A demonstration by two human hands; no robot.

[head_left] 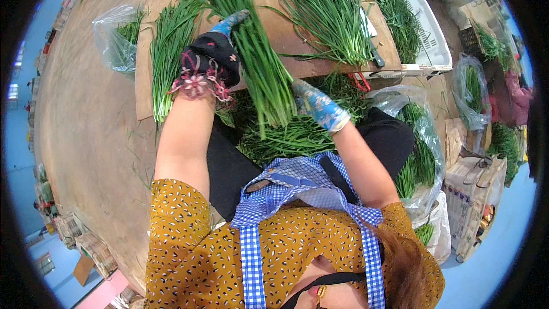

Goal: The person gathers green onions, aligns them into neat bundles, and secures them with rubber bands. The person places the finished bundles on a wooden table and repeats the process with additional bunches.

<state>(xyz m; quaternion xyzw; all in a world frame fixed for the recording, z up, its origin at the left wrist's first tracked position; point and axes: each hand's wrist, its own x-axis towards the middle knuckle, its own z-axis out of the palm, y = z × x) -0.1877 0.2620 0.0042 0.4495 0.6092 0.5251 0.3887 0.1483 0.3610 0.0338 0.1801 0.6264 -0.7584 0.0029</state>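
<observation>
The long green bunch (263, 68) is made of thin, flat, smooth leaves, packed side by side like grass; its stem ends are paler and look straight and round, while its tips are loose and floppy; 2 more piles of the same leaves, the left pile (174, 46) and the right pile (331, 17), lie on a flat brown board (280, 20) that looks like wood; the bunch is up over the near edge of the board, between these 2 piles; its tips point away from the person, and its stem ends point down to the lap; its long line leans a bit, from top left to bottom right.

The left hand (230, 24), in a blue cloth glove, is wrapped around the middle of the bunch; the right hand (321, 106), in a blue flowery glove, is at the right side of the stems, near their ends; I cannot tell if its fingers squeeze them; messy loose leaves (297, 140) lie under the bunch, near the blue checked apron (286, 183); a knife (377, 58) with a dark handle sits beside the right pile.
</observation>
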